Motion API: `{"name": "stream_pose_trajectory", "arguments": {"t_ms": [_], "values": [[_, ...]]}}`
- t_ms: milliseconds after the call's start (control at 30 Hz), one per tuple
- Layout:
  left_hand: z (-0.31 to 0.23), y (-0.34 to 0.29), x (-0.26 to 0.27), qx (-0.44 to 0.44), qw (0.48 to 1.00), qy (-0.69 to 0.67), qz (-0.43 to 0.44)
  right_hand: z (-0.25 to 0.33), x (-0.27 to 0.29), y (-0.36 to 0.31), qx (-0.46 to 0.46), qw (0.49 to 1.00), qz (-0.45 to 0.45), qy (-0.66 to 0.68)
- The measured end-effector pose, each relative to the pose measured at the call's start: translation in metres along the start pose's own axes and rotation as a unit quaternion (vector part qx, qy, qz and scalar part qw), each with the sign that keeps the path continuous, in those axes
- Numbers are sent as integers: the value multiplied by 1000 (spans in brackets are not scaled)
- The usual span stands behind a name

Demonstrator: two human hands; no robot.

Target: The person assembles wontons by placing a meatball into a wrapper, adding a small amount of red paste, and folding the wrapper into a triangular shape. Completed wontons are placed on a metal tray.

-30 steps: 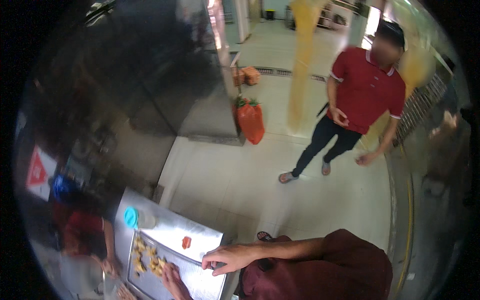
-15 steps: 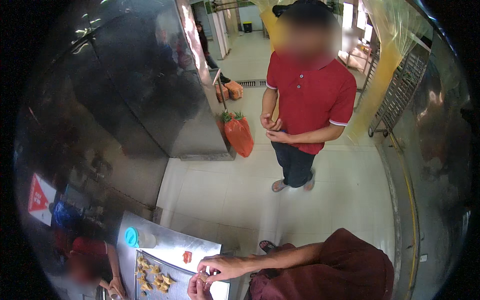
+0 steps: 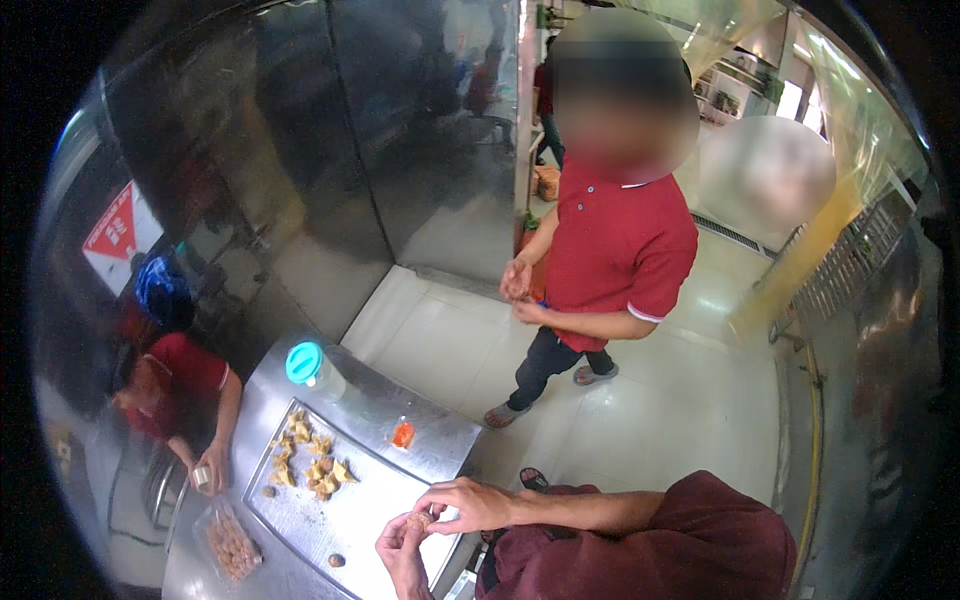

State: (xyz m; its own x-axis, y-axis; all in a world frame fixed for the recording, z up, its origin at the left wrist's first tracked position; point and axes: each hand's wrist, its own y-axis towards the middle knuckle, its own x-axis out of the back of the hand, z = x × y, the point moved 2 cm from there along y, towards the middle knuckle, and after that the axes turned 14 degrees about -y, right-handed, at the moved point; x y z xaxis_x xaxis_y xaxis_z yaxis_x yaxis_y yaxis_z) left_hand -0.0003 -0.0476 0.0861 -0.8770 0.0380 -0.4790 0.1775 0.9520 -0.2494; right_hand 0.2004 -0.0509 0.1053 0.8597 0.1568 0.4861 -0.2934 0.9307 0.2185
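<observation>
My left hand and my right hand meet over the near right corner of a metal tray. Between their bent fingertips is a small brownish lump, mostly covered, so its kind is not clear. On the tray lie several yellowish folded dumplings with pointed tips, grouped toward the far left. A round brown ball sits apart from them near the front edge, and a smaller one rests at the left side.
A clear jug with a teal lid and an orange-red packet stand on the metal table beyond the tray. Left of it lies a bag of brown balls. One co-worker sits at the left; another stands across.
My view has swung left and down, showing more of the tray and the bag. The standing co-worker has stepped toward the table. My hands stay together around the lump.
</observation>
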Motion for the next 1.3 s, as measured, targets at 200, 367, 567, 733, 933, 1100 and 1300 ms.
{"name": "stream_pose_trajectory", "arguments": {"t_ms": [200,367,567,733,933,1100,1300], "values": [[-12,4,47,4,1000,-17,-3,11,-30,23,27,995,7,-100],[-23,-5,61,50,997,-57,16,27,-39,39,45,996,12,-74],[-39,-23,62,-18,998,-52,5,38,-39,53,55,995,68,-53],[-29,-24,49,-56,995,-5,-83,24,-27,61,82,990,109,16],[-19,-16,14,-89,990,-7,-108,7,2,63,91,986,136,37],[-5,-7,-26,-80,985,19,-149,-9,37,59,123,986,106,31],[9,-4,-72,-83,982,-20,-171,-25,67,52,125,989,64,49]]}}
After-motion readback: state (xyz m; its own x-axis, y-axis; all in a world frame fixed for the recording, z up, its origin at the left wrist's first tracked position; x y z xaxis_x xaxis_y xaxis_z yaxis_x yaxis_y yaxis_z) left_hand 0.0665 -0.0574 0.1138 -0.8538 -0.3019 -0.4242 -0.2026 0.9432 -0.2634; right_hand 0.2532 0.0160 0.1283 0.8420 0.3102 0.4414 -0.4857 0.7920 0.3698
